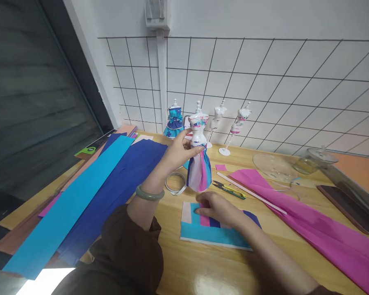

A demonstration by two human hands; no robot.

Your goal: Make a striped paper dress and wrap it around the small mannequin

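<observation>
My left hand is wrapped round the waist of a small white dress form, which wears a skirt striped in pale pink, magenta and blue. Below the skirt, my right hand is over a striped paper piece with a turquoise band along its near side. Its thumb and fingers are curled close to the piece's far edge; whether they pinch anything is hidden. A yellow-green snipper and a white tape roll lie close to the skirt.
Blue and turquoise sheets cover the left side. Magenta paper and a dark phone lie at right. Behind stand a blue-dressed form, two bare forms and a gridded wall. A glass jar is at the back right.
</observation>
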